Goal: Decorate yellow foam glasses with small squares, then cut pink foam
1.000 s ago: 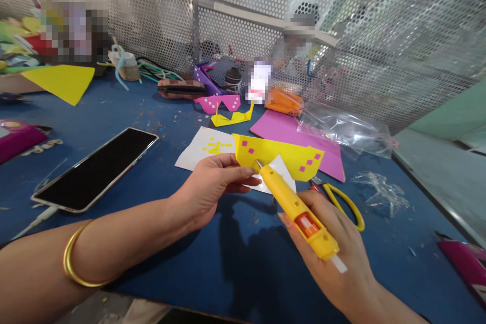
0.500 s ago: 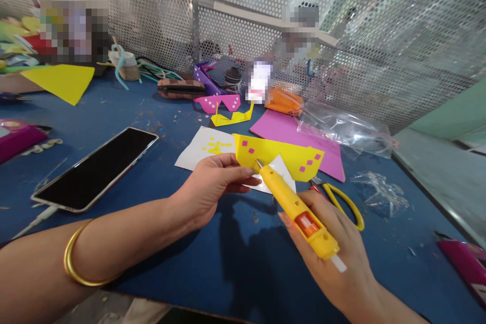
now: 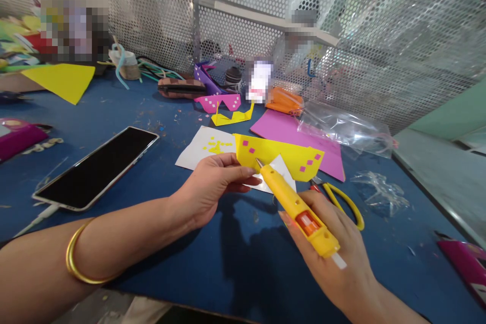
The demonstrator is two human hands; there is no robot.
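Note:
My left hand (image 3: 212,182) pinches the left end of a yellow paper cut-out shaped like glasses (image 3: 279,156), dotted with small pink squares, and holds it a little above the blue table (image 3: 235,263). My right hand (image 3: 334,248) grips a yellow glue gun (image 3: 298,210) with an orange trigger. Its metal tip touches the lower edge of the yellow cut-out, close to my left fingertips. A gold bangle (image 3: 78,263) circles my left forearm.
A phone (image 3: 96,168) lies at the left on a white cable. White paper (image 3: 207,149), pink sheet (image 3: 296,134), yellow scissors (image 3: 339,201) and plastic bags (image 3: 343,129) lie beyond my hands. Pink paper glasses (image 3: 218,102) and craft clutter sit by the perforated metal wall (image 3: 341,35).

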